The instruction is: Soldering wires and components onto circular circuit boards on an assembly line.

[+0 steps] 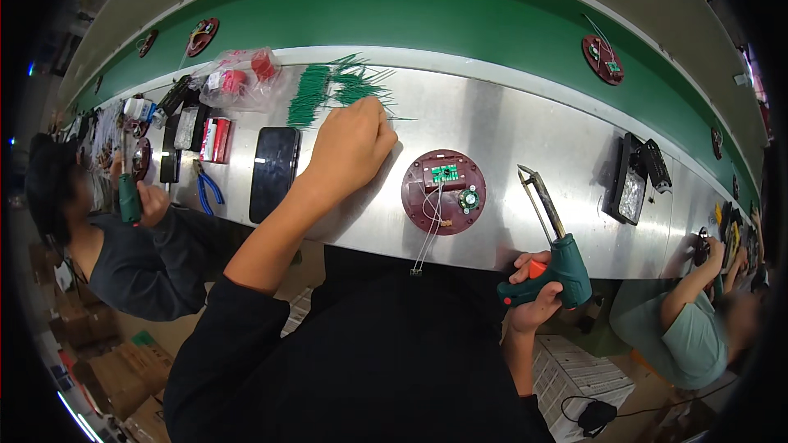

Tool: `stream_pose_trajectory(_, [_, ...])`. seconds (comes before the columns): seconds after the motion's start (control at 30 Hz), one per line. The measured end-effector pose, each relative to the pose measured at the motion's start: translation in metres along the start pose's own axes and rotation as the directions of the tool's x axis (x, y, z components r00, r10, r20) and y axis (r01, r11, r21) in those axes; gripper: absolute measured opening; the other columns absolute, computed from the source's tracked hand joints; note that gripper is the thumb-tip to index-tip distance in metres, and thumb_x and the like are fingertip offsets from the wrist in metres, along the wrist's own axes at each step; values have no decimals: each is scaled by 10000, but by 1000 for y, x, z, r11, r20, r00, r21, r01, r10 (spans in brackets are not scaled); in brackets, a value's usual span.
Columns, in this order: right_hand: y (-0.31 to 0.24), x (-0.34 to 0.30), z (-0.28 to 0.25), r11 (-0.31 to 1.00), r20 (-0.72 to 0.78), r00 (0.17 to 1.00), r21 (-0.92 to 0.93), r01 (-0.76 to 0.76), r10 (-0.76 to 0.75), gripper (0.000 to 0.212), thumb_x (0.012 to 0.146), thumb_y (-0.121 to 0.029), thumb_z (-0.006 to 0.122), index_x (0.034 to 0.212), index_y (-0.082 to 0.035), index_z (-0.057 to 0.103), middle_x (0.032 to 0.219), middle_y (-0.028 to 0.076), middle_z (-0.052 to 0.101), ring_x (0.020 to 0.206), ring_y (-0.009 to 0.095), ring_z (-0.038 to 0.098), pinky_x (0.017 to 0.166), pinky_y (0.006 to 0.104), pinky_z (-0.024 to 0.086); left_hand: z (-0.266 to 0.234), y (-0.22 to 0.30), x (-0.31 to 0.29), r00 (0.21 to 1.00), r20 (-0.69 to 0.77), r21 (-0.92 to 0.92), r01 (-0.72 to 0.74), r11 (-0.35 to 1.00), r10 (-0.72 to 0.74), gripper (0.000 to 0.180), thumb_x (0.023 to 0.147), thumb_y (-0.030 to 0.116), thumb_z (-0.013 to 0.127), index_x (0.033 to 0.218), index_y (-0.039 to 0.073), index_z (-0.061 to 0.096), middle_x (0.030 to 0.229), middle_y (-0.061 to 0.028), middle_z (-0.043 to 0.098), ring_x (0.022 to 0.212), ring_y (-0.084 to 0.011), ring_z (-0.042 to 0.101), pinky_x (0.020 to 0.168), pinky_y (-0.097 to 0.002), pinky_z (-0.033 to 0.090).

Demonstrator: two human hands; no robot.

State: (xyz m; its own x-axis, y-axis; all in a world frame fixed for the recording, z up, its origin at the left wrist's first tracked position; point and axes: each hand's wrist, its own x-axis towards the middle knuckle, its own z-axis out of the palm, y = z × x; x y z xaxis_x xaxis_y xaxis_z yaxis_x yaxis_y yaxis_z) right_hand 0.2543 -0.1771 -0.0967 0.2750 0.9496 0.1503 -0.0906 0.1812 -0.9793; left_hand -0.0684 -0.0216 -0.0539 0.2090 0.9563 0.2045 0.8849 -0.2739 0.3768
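Observation:
My left hand (351,146) reaches over the steel bench to the edge of a pile of short green wires (332,89), fingertips pinched on one thin wire. My right hand (533,295) grips a green pistol-shaped soldering gun (558,258) with an orange trigger at the bench's front edge, its tip pointing up and away. Between the hands lies a dark red round jig (444,192) carrying a small green circuit board, a round part and thin white leads that hang over the front edge.
A black phone (273,172), blue-handled pliers (208,189), a red box and a plastic bag of red parts (240,75) lie to the left. The green conveyor belt (460,16) carries more round jigs (603,60). Co-workers sit at left (131,246) and right (689,320).

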Motion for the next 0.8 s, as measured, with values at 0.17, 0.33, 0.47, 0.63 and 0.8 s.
stream_pose_trajectory(0.17, [-2, -1, 1, 992, 39, 999, -128, 6, -1, 830, 984, -744, 531, 1130, 71, 591, 801, 130, 622, 756, 182, 611, 678, 286, 501, 4, 39, -15, 999, -36, -608, -1, 794, -26, 138, 925, 94, 692, 966, 9, 591, 819, -115, 653, 768, -274, 642, 786, -395, 473])
stream_pose_trajectory(0.33, [-9, 3, 19, 969, 92, 996, -247, 28, -5, 829, 972, -722, 577, 1154, 85, 632, 915, 138, 670, 683, 157, 612, 614, 279, 491, 21, 52, -25, 982, -165, -562, -19, 827, -89, 110, 897, 77, 727, 985, 58, 665, 847, -39, 682, 817, -205, 641, 906, -377, 394])
stream_pose_trajectory(0.47, [-9, 4, 17, 948, 192, 981, -319, 21, 43, 771, 995, -685, 582, 1175, 61, 656, 863, 86, 674, 674, 140, 611, 618, 272, 478, 27, 55, -31, 990, -130, -502, -18, 865, -54, 86, 869, 66, 745, 938, 98, 705, 854, 3, 683, 823, -194, 635, 923, -388, 368])
stream_pose_trajectory(0.63, [-3, 6, 18, 963, 197, 978, -270, -17, 73, 664, 981, -562, 697, 1198, 65, 705, 1347, 224, 660, 726, 112, 636, 651, 249, 532, 37, 57, -31, 980, -199, -457, -67, 887, -29, 102, 829, 53, 765, 913, 80, 713, 820, -24, 678, 800, -217, 636, 852, -355, 413])
stream_pose_trajectory(0.8, [-12, 10, 22, 940, 192, 975, -338, -38, 109, 637, 969, -548, 718, 1113, 73, 729, 1132, 179, 732, 756, 148, 663, 766, 310, 579, 40, 58, -28, 982, -182, -513, -48, 857, -54, 103, 821, 46, 754, 910, 72, 708, 812, -28, 669, 798, -227, 634, 848, -355, 415])
